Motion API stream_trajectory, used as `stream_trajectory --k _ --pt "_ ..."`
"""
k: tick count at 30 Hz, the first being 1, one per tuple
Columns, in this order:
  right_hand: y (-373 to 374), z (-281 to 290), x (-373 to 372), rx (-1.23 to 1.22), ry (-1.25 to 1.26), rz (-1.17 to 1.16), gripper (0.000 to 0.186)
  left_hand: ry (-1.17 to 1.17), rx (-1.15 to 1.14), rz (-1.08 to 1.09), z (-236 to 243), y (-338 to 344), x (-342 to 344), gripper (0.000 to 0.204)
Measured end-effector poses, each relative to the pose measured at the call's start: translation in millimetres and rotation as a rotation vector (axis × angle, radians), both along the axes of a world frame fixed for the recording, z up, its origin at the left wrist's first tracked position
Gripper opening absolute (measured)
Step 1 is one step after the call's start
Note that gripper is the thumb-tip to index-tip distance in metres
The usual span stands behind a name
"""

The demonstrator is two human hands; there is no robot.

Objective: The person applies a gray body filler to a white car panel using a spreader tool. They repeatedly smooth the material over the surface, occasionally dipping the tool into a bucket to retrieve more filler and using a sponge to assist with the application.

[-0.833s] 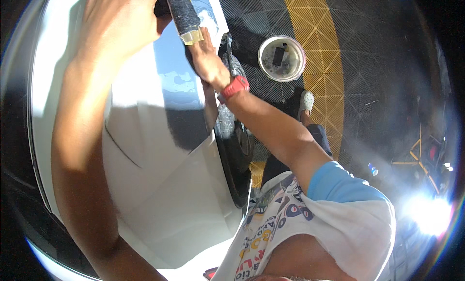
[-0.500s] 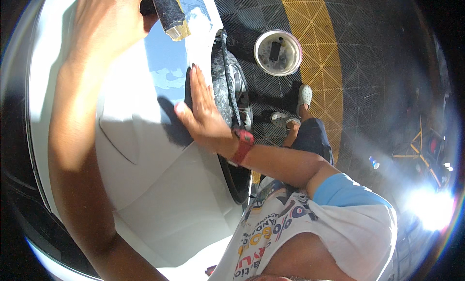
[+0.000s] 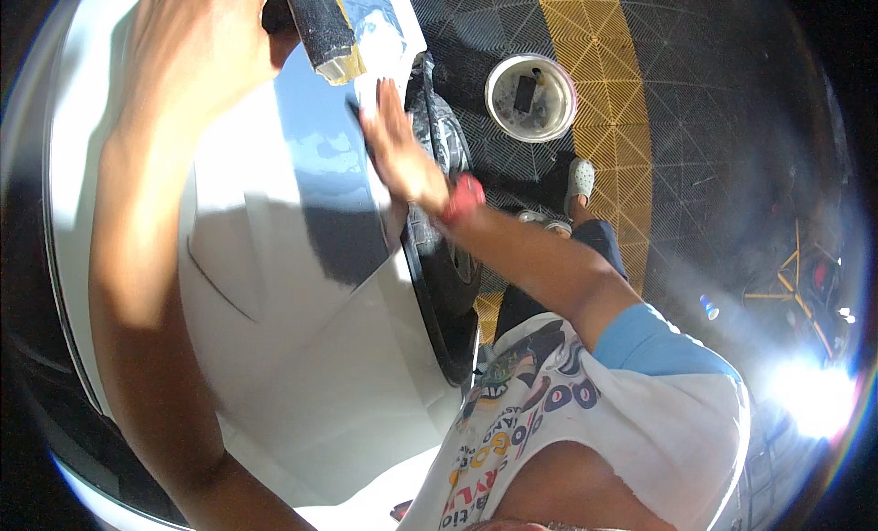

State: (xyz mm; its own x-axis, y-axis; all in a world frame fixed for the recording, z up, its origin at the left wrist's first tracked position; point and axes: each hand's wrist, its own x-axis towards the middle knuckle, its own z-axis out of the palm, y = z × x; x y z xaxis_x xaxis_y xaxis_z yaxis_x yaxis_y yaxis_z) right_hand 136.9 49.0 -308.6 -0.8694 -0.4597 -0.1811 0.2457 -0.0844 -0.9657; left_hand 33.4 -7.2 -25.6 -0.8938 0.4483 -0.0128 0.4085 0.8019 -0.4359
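Note:
A glossy white car panel [image 3: 302, 375] fills the left half of the view, with a blue-grey patch [image 3: 320, 147] near its right edge. My left hand [image 3: 206, 32] is at the top, its fingers closed on a long black block [image 3: 315, 28] with yellow tape along its side. My right hand [image 3: 402, 151], red watch on the wrist, is open and flat at the panel's right edge, just below the block's end, slightly smeared by motion. Beside the panel is the wheel well [image 3: 437, 247], with a wet-looking dark tyre or covering in it.
A round bucket [image 3: 530, 96] with a dark rectangular item inside stands on grey-and-yellow grid floor tiles [image 3: 608, 92]. My feet in light clogs [image 3: 579, 179] show beside the car. At the right are a bright lamp [image 3: 809, 394], yellow stand legs [image 3: 786, 284] and a small can [image 3: 709, 307].
My right hand slid down along the panel's edge, then back up toward the block's end. My left hand and the block shifted slightly left from their earliest position.

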Motion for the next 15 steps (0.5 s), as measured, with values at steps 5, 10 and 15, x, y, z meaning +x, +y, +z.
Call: stream_trajectory --k 5,10,15 --pt "-71 -85 -138 0.077 -0.111 -0.017 0.097 -0.052 0.074 0.074 -2 5 -1 0.035" --pt "-66 -123 -188 0.178 -0.287 -0.119 0.107 0.047 -0.007 -0.009 -15 8 -14 0.030" --pt "-22 -76 -108 0.168 -0.096 -0.133 0.104 0.015 0.105 -0.047 -29 3 -19 0.030"
